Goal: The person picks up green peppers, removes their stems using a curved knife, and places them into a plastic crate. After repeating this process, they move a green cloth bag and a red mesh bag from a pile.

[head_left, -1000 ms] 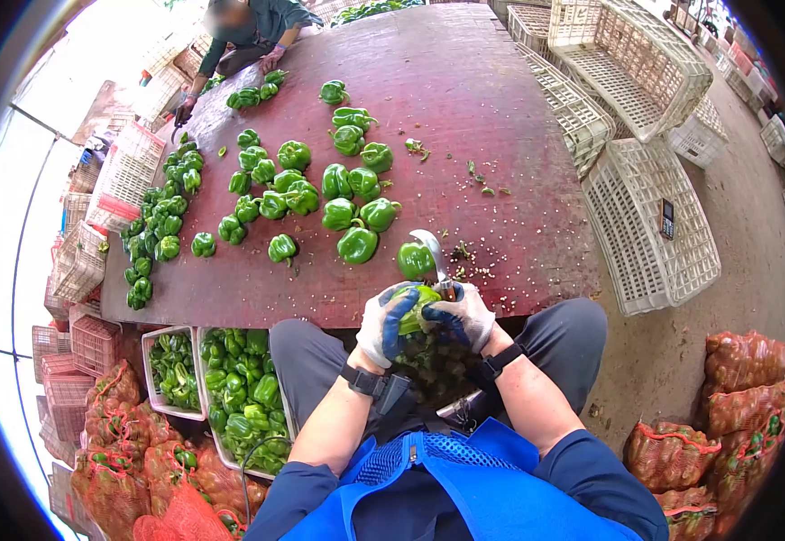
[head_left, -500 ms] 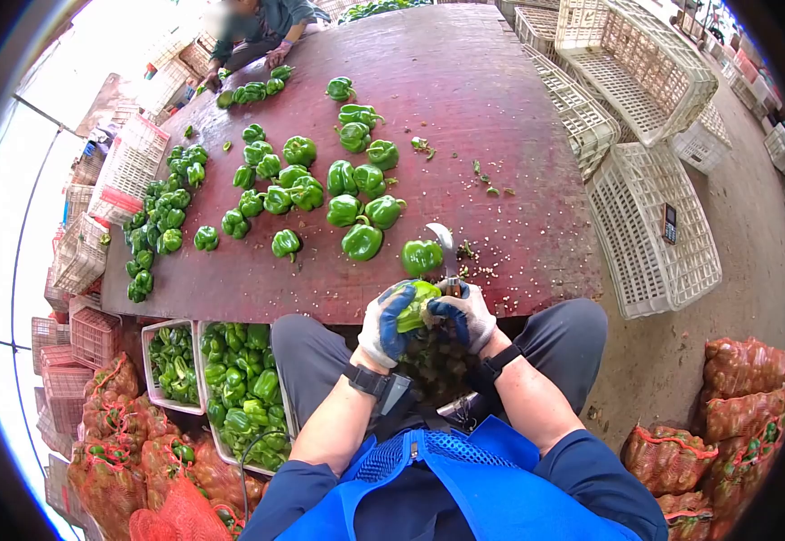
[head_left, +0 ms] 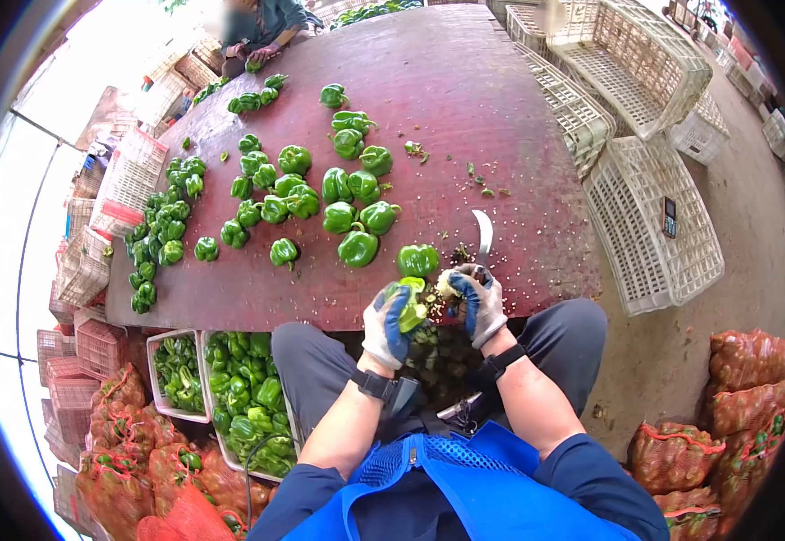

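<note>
My left hand (head_left: 386, 326), in a white and blue glove, is closed around a cut green bell pepper (head_left: 412, 305) whose pale inside faces right. Just apart from it, my gloved right hand (head_left: 484, 305) grips a knife with a curved blade (head_left: 484, 231) pointing away from me. Its fingers also hold a pale seed core (head_left: 447, 284) beside the pepper. The handle is mostly hidden by the fingers. A whole green bell pepper (head_left: 418, 261) lies on the table's near edge, just beyond both hands. Loose seeds lie scattered around it.
Many green peppers (head_left: 303, 200) are spread over the red table (head_left: 464, 99). Two crates (head_left: 205, 383) of peppers stand by my left leg. White plastic crates (head_left: 622, 230), one with a phone (head_left: 669, 217), line the right. Mesh sacks (head_left: 676, 455) flank me. Across the table, a person (head_left: 270, 32) handles peppers.
My hands have moved apart, and the seed core has come out of the pepper in my right fingers. The knife has swung to the right. The person opposite has shifted their hands.
</note>
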`<action>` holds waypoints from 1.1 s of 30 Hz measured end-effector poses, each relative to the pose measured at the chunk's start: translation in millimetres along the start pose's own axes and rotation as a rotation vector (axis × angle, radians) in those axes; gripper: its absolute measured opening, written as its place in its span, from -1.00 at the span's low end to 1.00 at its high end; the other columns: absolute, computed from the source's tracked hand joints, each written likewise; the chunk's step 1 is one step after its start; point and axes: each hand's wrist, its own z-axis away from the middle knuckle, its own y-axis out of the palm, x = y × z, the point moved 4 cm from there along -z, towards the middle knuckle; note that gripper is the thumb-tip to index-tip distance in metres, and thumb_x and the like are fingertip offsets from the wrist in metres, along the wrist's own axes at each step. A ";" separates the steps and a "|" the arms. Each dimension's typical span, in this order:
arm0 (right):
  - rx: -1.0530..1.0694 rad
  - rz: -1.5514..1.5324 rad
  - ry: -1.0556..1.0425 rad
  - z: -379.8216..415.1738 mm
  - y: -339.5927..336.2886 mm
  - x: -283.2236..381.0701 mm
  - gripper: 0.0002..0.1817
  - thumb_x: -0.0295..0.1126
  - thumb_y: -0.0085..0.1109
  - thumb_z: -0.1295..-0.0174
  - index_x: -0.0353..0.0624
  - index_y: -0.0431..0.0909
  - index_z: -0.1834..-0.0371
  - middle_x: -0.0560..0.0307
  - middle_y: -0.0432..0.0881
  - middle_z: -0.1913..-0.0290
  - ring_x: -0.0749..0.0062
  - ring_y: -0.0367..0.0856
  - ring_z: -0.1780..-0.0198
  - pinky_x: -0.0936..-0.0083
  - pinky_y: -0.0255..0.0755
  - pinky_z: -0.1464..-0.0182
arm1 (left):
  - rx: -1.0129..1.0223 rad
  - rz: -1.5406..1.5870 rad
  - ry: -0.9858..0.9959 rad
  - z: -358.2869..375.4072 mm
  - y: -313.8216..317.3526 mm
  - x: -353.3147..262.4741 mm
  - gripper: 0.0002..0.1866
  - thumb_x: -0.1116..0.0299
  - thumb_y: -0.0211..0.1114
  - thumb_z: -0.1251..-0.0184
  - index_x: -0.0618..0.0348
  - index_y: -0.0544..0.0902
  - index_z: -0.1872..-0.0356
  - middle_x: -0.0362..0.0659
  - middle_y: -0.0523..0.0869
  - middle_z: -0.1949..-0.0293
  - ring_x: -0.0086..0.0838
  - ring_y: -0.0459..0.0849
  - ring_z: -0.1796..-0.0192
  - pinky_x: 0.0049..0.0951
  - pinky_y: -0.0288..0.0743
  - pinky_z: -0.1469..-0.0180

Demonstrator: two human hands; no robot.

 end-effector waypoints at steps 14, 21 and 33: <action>-0.159 0.417 -0.049 -21.4 -27.7 -22.9 -0.87 -0.37 0.34 -0.21 -0.08 0.63 0.22 0.26 0.66 0.41 0.58 0.61 0.50 0.60 0.43 0.57 | 0.331 -1.134 0.040 -86.4 2.3 36.0 -0.44 0.09 0.60 0.13 -0.23 0.75 -0.05 0.07 0.40 -0.37 0.04 0.34 -0.39 -0.11 0.25 -0.46; -0.069 0.308 -0.002 -27.8 -33.4 -25.4 -0.85 -0.39 0.28 -0.25 -0.19 0.65 0.18 0.18 0.71 0.38 0.46 0.68 0.43 0.53 0.56 0.40 | 0.232 -1.017 0.003 -76.8 -0.7 6.2 -0.11 0.11 0.60 0.21 0.09 0.47 -0.28 0.08 0.55 -0.18 0.06 0.48 -0.26 -0.07 0.36 -0.37; 0.142 0.143 0.158 -31.2 -38.1 -31.5 -0.72 -0.13 0.16 -0.37 -0.07 0.64 0.07 0.25 0.73 0.28 0.40 0.71 0.36 0.60 0.50 0.47 | 0.066 -0.665 -0.160 -52.3 -22.7 17.3 -0.14 0.22 0.59 0.18 0.08 0.47 -0.31 0.07 0.56 -0.17 -0.02 0.54 -0.25 -0.21 0.43 -0.34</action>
